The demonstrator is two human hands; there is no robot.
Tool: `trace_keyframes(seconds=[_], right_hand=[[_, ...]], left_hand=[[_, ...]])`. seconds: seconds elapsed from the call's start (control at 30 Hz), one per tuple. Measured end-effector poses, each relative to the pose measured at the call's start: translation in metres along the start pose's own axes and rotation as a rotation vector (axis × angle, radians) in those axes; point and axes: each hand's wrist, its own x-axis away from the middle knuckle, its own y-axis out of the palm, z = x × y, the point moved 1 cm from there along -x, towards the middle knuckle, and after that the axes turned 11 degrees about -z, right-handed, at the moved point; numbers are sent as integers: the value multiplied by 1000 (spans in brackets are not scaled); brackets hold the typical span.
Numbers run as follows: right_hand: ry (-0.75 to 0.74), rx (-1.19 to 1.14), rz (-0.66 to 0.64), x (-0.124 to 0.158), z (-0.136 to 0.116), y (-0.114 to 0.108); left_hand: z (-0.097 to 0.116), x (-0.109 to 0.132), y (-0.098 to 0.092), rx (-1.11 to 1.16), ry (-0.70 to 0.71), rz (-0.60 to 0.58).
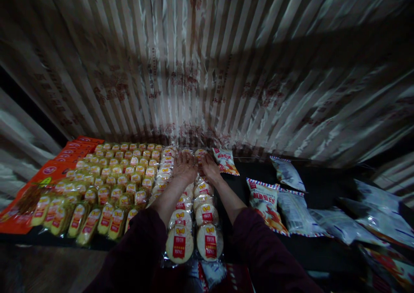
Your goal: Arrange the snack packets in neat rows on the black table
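Rows of round rice crackers in clear wrappers with red labels run away from me down the middle of a dark table. At the far end of the rows, my left hand lies over the middle row, palm down with fingers extended. My right hand rests close beside it at the far end of the right-hand row, fingers stretched forward. Both touch the wrapped crackers without visibly gripping any. A third row stands left of my left hand, partly hidden by my forearm.
Many small yellow wrapped snacks fill the left side, beside orange packets. On the right lie puffed snack bags, one near my right hand, and silvery bags. Draped, printed plastic sheeting hangs behind the table.
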Motion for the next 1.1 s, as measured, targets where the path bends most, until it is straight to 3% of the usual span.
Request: trace_keyframes(seconds=[0.27,0.53,0.7,0.87,1.0,1.1], right_hand=[[13,12,46,3,-7,-2],[-174,125,119,28,-28,-13],[-247,146,142,64,-38,-21],[-235,190,207,124,-37,-16],[-269,310,295,178,-39,1],[-314,443,251,207,-42,19]], left_hand=[[-5,5,-5,11,-9,105],[4,34,-13,20,17,137],[21,71,-13,6,80,156],[30,127,3,-7,149,235],[20,175,29,0,91,363],[-1,203,49,-9,-27,405]])
